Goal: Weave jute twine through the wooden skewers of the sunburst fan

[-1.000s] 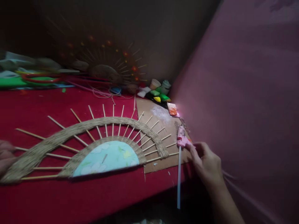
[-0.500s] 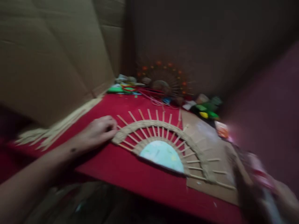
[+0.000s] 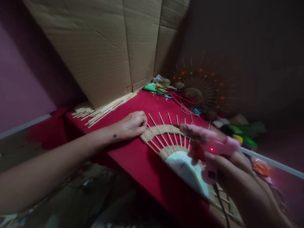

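My right hand (image 3: 234, 172) is wrapped around a pink hot glue gun (image 3: 211, 139), its red light lit and a long glue stick (image 3: 273, 163) coming out of the back. The gun's nozzle is over the woven band (image 3: 161, 129) of a half-round fan of thin sticks (image 3: 163, 141). A pale blue half disc (image 3: 182, 163) sits at the fan's base. At the band's left end, my left hand (image 3: 136, 125) is closed and touches the fan's edge; what its fingers hold is hidden. The gun and my right hand cover much of the fan's right side.
Loose thin sticks (image 3: 111, 107) lie on the red-covered table (image 3: 137, 171) against a large cardboard sheet (image 3: 106, 47). Scissors (image 3: 162, 88) and clutter are at the back. A second stick fan (image 3: 209, 85) with orange flowers leans there. The gun's cord (image 3: 222, 202) hangs down.
My right hand has brought the glue gun from the lower right to above the woven band. The view has swung left. My left hand stays at the fan's left end.
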`<state>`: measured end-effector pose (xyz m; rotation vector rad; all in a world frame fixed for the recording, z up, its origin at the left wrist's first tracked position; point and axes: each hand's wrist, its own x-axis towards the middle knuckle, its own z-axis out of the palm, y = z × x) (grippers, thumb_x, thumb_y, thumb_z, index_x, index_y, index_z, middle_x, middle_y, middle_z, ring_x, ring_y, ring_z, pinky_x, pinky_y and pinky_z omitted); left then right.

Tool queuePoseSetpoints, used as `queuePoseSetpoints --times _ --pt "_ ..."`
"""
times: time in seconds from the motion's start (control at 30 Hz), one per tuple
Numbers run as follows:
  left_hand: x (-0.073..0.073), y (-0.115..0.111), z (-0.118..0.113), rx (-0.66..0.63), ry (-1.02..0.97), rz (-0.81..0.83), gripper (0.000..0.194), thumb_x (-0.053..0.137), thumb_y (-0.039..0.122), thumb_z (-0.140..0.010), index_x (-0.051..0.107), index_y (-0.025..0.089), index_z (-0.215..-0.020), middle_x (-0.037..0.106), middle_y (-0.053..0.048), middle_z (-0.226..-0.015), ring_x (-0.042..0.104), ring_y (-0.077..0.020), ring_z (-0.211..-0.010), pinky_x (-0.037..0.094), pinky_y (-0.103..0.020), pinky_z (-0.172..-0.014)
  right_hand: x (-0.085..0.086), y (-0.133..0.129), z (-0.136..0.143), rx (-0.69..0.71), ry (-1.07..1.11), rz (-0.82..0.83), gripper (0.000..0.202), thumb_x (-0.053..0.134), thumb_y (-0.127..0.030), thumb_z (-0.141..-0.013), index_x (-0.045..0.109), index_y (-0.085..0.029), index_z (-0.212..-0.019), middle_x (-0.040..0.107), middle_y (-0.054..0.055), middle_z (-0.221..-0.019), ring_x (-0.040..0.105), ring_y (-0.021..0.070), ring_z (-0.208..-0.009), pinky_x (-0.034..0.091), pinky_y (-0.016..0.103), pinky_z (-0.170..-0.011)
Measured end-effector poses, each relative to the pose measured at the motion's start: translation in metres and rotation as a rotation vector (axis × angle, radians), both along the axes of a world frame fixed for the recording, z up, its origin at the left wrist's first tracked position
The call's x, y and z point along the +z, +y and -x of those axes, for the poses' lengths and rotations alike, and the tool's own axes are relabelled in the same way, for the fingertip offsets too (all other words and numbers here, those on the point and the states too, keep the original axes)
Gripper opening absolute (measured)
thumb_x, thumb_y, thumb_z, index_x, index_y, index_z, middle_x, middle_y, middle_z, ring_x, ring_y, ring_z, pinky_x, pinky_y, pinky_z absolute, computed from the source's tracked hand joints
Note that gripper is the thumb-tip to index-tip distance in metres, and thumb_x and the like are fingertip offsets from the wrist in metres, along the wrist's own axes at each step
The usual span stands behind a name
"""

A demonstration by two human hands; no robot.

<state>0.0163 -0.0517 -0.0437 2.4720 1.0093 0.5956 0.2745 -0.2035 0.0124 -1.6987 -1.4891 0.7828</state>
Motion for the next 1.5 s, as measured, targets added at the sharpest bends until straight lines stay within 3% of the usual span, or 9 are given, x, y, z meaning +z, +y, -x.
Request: queuePoseSetpoints --times 0.07,0.23,0.37,0.6,0.77,0.97,1.37,1.5 --pt "-0.002 0.001 0.0 0.014 0.019 -0.034 0.016 0.041 0.015 -0.082 0.046 0.017 -0.068 0.05 -0.004 -0.078 0.045 -0.0136 -0.07 0.038 -0.028 -0.067 0.005 0.018 0.019 0.051 0.144 0.147 0.03 0.06 -0.045 -0.08 0.072 -0.019 -0.088 0.07 0.01 -0.079 0.064 0.0213 -0.07 0.045 0.027 -0.051" --pt "-0.013 0.004 0.002 0.002 0.001 -0.118 0.015 0.04 0.017 -0.085 0.047 0.017 -0.072 0.05 -0.006 -0.082 0.045 -0.0163 -0.075 0.038 -0.031 -0.07 -0.005 0.05 0.043 0.097 0.209 0.236 0.033 0.06 -0.049 -0.078 0.07 -0.017 -0.075 0.069 0.007 -0.07 0.063 0.019 -0.063 0.044 0.025 -0.051" --pt "-0.018 0.006 0.004 -0.017 -0.006 -0.138 0.016 0.041 0.02 -0.087 0.047 0.017 -0.073 0.05 -0.006 -0.083 0.045 -0.0168 -0.076 0.038 -0.032 -0.07 -0.011 0.049 0.048 0.084 0.115 0.238 0.033 0.06 -0.05 -0.075 0.067 -0.018 -0.07 0.066 0.005 -0.064 0.057 0.016 -0.053 0.041 0.024 -0.045" --pt "-0.016 0.005 0.003 -0.006 0.029 -0.153 0.017 0.041 0.021 -0.088 0.047 0.016 -0.073 0.05 -0.008 -0.086 0.046 -0.0179 -0.079 0.039 -0.033 -0.072 -0.007 0.049 0.054 0.082 -0.057 0.239 0.029 0.056 -0.045 -0.077 0.063 -0.02 -0.066 0.056 0.0 -0.053 0.047 0.0125 -0.042 0.036 0.023 -0.038" --pt "-0.012 0.003 0.002 0.007 0.056 -0.128 0.016 0.041 0.021 -0.088 0.048 0.015 -0.075 0.051 -0.009 -0.089 0.046 -0.0183 -0.083 0.04 -0.033 -0.075 -0.006 0.05 0.057 0.087 -0.074 0.234 0.029 0.054 -0.045 -0.078 0.068 -0.021 -0.083 0.053 -0.002 -0.049 0.044 0.013 -0.039 0.034 0.024 -0.036" --pt "-0.013 0.003 0.003 0.001 0.059 -0.132 0.017 0.039 0.021 -0.088 0.047 0.016 -0.074 0.05 -0.009 -0.088 0.046 -0.0183 -0.082 0.04 -0.034 -0.076 -0.006 0.051 0.059 0.086 -0.105 0.246 0.026 0.054 -0.043 -0.074 0.059 -0.022 -0.061 0.052 0.0 -0.05 0.044 0.0123 -0.04 0.033 0.024 -0.036" --pt "-0.007 0.0 0.001 0.021 0.103 -0.106 0.018 0.04 0.022 -0.089 0.049 0.015 -0.075 0.051 -0.01 -0.09 0.047 -0.0187 -0.084 0.041 -0.034 -0.077 -0.005 0.051 0.061 0.145 -0.092 0.214 0.022 0.051 -0.037 -0.078 0.05 -0.022 -0.062 0.047 -0.002 -0.053 0.042 0.0111 -0.044 0.033 0.023 -0.039" --pt "-0.008 0.0 0.001 0.012 0.103 -0.122 0.019 0.04 0.023 -0.09 0.049 0.014 -0.075 0.051 -0.01 -0.09 0.047 -0.0186 -0.084 0.041 -0.034 -0.077 -0.006 0.051 0.061 0.163 -0.028 0.276 0.019 0.052 -0.035 -0.078 0.049 -0.022 -0.064 0.044 -0.003 -0.054 0.037 0.0093 -0.041 0.029 0.022 -0.037"
